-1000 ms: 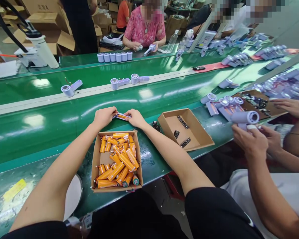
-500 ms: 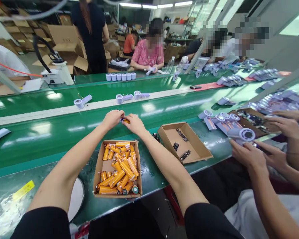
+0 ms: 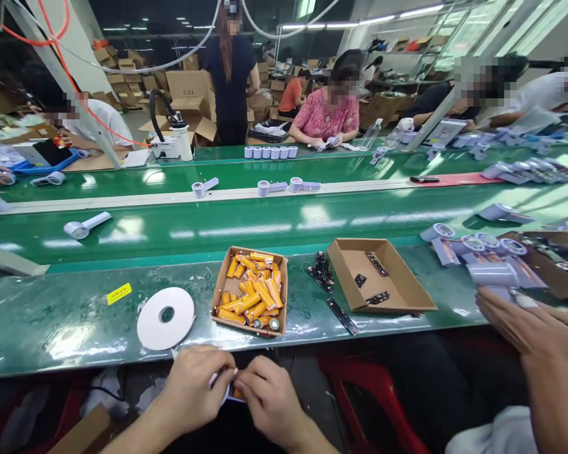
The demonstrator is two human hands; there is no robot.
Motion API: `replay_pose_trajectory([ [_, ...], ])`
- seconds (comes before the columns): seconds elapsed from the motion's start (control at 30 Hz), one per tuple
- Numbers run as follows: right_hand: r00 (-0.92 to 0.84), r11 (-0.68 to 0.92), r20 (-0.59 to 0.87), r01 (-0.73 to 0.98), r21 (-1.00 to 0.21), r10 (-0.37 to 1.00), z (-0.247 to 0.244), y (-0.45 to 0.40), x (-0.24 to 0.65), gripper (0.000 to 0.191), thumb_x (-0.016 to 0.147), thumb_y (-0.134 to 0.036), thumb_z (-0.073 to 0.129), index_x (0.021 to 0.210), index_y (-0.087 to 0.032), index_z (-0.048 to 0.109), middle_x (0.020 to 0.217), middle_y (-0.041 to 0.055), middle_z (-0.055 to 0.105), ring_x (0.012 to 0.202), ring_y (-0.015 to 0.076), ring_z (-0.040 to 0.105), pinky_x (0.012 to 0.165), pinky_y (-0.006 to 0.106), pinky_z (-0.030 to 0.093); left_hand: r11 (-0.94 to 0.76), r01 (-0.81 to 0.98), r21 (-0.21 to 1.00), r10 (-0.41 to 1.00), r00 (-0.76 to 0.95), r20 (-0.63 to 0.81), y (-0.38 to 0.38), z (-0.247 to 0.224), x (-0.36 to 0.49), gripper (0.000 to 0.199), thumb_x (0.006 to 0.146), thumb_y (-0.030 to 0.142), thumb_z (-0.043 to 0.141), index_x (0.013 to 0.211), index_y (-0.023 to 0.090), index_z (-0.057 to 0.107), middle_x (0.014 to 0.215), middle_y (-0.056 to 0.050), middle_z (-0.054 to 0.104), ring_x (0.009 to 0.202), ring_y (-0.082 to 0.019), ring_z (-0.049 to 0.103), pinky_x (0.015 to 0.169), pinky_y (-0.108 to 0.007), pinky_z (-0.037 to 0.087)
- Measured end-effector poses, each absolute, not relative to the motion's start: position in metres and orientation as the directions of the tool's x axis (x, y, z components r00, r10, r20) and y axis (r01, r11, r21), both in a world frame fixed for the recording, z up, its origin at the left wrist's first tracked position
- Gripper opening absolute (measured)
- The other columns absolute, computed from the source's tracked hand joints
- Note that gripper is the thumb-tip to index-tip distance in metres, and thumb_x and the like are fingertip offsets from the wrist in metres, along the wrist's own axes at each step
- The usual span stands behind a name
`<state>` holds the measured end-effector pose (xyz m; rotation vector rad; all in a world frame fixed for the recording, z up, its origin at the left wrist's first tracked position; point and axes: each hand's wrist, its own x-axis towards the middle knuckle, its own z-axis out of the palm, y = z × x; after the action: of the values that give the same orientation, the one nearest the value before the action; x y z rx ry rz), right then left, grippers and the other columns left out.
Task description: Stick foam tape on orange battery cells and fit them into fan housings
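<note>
Below the bench's front edge, my left hand (image 3: 199, 383) and my right hand (image 3: 271, 394) are closed around a small white piece (image 3: 228, 389) with an orange part in it, mostly hidden by the fingers. The fingertips of both hands nearly meet over it. Just beyond them on the bench sits a cardboard box (image 3: 216, 280) of orange wrapped cylinders (image 3: 250, 296). To its left lies a white tape roll (image 3: 154, 318). Right of the box are dark circuit strips (image 3: 341, 316), and a second cardboard box (image 3: 397, 277) holds several more dark boards.
A green belt (image 3: 227, 221) crosses behind the boxes, bearing a white handheld device (image 3: 86, 226). More white devices (image 3: 495, 271) are piled at the right, beside a co-worker's hands (image 3: 534, 328). Other people sit or stand across the belt. A yellow label (image 3: 118, 294) lies at left.
Both my hands have come back from over the belt to below the bench edge, still holding a part. The view has turned left, and a white device shows on the belt at left.
</note>
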<state>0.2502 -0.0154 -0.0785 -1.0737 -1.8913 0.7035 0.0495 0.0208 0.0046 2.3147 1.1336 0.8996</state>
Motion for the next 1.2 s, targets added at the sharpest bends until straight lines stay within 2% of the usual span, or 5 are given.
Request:
replay_pose_trajectory([
  [0.17, -0.205, 0.356, 0.294, 0.432, -0.829, 0.933, -0.152, -0.055, 0.220, 0.020, 0.094, -0.041, 0.056, 0.087, -0.036, 0.074, 0.077, 0.0063, 0.071, 0.065, 0.0318, 0.074, 0.045, 0.044, 0.058, 0.004, 0.747, 0.665, 0.937, 0.230, -0.264, -0.014, -0.064, 0.034, 0.020, 0.093, 0.037, 0.056, 0.086, 0.026, 0.071, 0.082, -0.002, 0.079, 0.082, -0.024, 0.076, 0.078, -0.038, 0.052],
  [0.27, -0.255, 0.350, 0.268, 0.371, -0.860, 0.929, -0.158, -0.055, 0.221, 0.004, 0.085, -0.036, 0.067, 0.081, -0.035, 0.066, 0.078, 0.0003, 0.071, 0.065, 0.0266, 0.075, 0.053, 0.038, 0.065, 0.099, 0.761, 0.641, 0.881, 0.232, -0.412, -0.017, -0.080, 0.028, 0.019, 0.093, 0.036, 0.054, 0.088, 0.025, 0.068, 0.082, -0.002, 0.080, 0.084, -0.025, 0.075, 0.083, -0.038, 0.048],
  [0.67, -0.470, 0.150, 0.045, 0.188, -0.971, 0.881, -0.132, -0.088, 0.202, 0.018, 0.106, -0.029, 0.048, 0.091, -0.027, 0.056, 0.099, 0.0061, 0.078, 0.096, 0.0250, 0.076, 0.089, 0.042, 0.064, -0.094, 0.783, 0.615, 0.742, 0.467, -0.481, 0.010, -0.051, 0.013, 0.008, 0.089, 0.025, 0.064, 0.086, 0.023, 0.072, 0.077, 0.000, 0.077, 0.076, -0.021, 0.072, 0.077, -0.030, 0.045],
  [1.1, -0.248, -0.356, -0.286, -0.312, -0.881, 0.926, -0.135, -0.111, 0.219, 0.045, 0.112, -0.066, 0.048, 0.094, -0.025, 0.051, 0.079, -0.0015, 0.057, 0.054, 0.0123, 0.041, 0.052, 0.027, 0.039, 0.170, 0.725, 0.668, 0.723, 0.368, -0.584, -0.040, -0.078, 0.007, 0.015, 0.091, 0.036, 0.061, 0.088, 0.023, 0.067, 0.073, 0.002, 0.078, 0.068, -0.017, 0.071, 0.071, -0.029, 0.047],
  [1.2, -0.351, -0.306, -0.209, -0.249, -0.919, 0.913, -0.133, -0.096, 0.230, 0.041, 0.107, -0.066, 0.060, 0.113, -0.025, 0.064, 0.102, 0.0050, 0.069, 0.066, 0.0141, 0.056, 0.058, 0.028, 0.051, 0.097, 0.775, 0.625, 0.735, 0.367, -0.570, -0.030, -0.068, 0.003, 0.016, 0.090, 0.036, 0.061, 0.090, 0.023, 0.070, 0.072, 0.002, 0.076, 0.065, -0.017, 0.068, 0.070, -0.030, 0.044],
])
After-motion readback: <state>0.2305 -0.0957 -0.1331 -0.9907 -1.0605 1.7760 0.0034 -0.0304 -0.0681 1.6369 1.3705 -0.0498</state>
